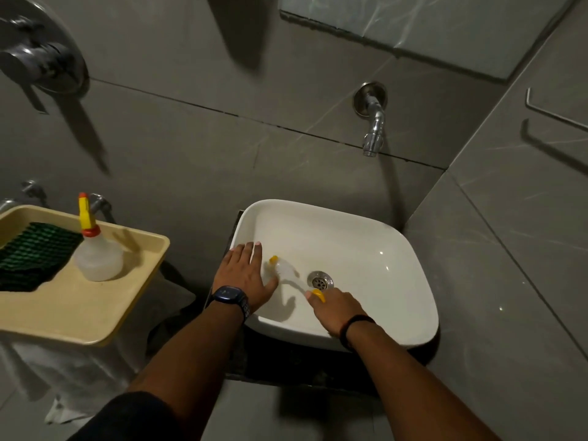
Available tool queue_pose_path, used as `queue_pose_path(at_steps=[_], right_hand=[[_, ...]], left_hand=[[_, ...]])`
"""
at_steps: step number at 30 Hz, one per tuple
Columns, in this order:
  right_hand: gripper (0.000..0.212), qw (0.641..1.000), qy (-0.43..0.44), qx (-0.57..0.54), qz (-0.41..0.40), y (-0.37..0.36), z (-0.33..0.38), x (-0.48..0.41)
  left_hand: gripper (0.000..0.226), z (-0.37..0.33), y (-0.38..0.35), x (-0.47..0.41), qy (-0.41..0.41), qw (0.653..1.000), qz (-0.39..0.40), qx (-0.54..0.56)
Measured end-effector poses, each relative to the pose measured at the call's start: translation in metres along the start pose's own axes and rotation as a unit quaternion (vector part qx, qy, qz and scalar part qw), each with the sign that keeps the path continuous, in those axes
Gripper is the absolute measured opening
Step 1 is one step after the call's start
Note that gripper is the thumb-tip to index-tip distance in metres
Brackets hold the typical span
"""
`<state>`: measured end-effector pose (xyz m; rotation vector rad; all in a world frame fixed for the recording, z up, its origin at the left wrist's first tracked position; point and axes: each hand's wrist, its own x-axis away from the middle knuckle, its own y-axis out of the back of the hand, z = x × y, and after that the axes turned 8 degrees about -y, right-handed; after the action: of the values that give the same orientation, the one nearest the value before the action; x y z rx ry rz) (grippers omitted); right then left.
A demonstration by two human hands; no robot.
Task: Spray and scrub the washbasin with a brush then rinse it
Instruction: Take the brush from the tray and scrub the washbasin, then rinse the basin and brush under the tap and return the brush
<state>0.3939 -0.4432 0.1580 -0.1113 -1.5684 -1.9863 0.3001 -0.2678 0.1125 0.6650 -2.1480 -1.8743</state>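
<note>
Both forearms are reaching forward and down over a white washbasin [366, 249] set against a grey tiled wall. The left hand [245, 276], a dark watch [229, 297] on its wrist, is lying palm down with fingers spread flat across the basin's left rim, holding nothing. The right hand [337, 310], a dark band at the wrist, is reaching into the bowl from its near edge, its grip closed around the yellow handle end of a brush [288, 275]. The brush is lying low inside the bowl, its long axis running from the right hand up and to the left, the white bristled head pointing toward the left wall of the basin, just beside the left hand's fingers. The drain [320, 279] is sitting just right of the handle. A wall tap [373, 122] is hanging above the bowl. To the left, a spray bottle [95, 249] is standing upright on a cream tray [79, 307], beside a green scrub pad [31, 253].
</note>
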Motion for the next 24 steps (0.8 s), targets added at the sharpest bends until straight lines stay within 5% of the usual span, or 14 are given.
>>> queue_pose_path(at_steps=[4,7,10,14,17,20,24], right_hand=[[0.045,0.989,-0.104,0.024,-0.101,0.020,-0.020,-0.004],[0.045,0.981,-0.150,0.067,-0.098,0.046,-0.041,0.001],[0.052,0.984,-0.147,0.101,-0.025,0.070,-0.041,0.013],[0.039,0.983,-0.103,-0.004,0.151,0.078,-0.025,0.037],[0.043,0.983,-0.055,-0.083,0.151,0.070,-0.023,0.034],[0.045,0.987,0.000,-0.157,0.022,0.077,-0.029,0.013],[0.053,0.939,-0.020,-0.331,-0.092,0.096,-0.039,-0.019]], left_hand=[[0.107,-0.001,0.001,-0.001,0.007,0.999,0.035,-0.003],[0.113,-0.001,0.000,-0.002,0.011,0.999,0.042,-0.006],[0.111,-0.003,0.001,-0.003,0.013,0.999,0.041,-0.024],[0.100,-0.005,0.009,0.002,0.027,0.997,0.069,-0.034],[0.086,-0.019,0.026,-0.009,0.066,0.994,0.036,0.082],[0.066,-0.052,0.066,-0.056,0.117,0.915,-0.105,0.372],[0.051,-0.096,0.138,-0.142,0.025,0.807,-0.110,0.580]])
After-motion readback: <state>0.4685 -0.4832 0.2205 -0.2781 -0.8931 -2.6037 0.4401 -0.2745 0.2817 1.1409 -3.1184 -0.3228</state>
